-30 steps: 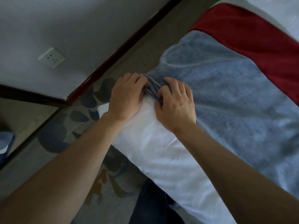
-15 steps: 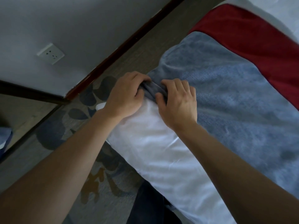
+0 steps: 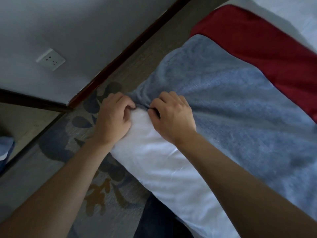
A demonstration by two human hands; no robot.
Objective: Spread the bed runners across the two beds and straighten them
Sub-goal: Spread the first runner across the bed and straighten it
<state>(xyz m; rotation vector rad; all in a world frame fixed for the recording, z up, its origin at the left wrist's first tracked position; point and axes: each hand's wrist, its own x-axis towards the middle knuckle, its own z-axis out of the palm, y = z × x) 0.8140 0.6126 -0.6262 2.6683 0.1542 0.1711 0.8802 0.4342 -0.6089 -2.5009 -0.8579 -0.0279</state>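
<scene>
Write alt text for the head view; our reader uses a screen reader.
Both hands, left hand and right hand, pinch the bunched edge of a blue bed runner at the corner of a white bed. A red runner lies beyond.

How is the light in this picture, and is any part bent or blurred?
Head view: dim, soft light, no glare; the white sheet is brightest; the baseboard runs steeply tilted, wide-angle; the red runner looks slightly smeared at the right edge.

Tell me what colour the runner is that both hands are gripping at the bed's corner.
Grey-blue, fuzzy; the runner shows only in the head view.
</scene>
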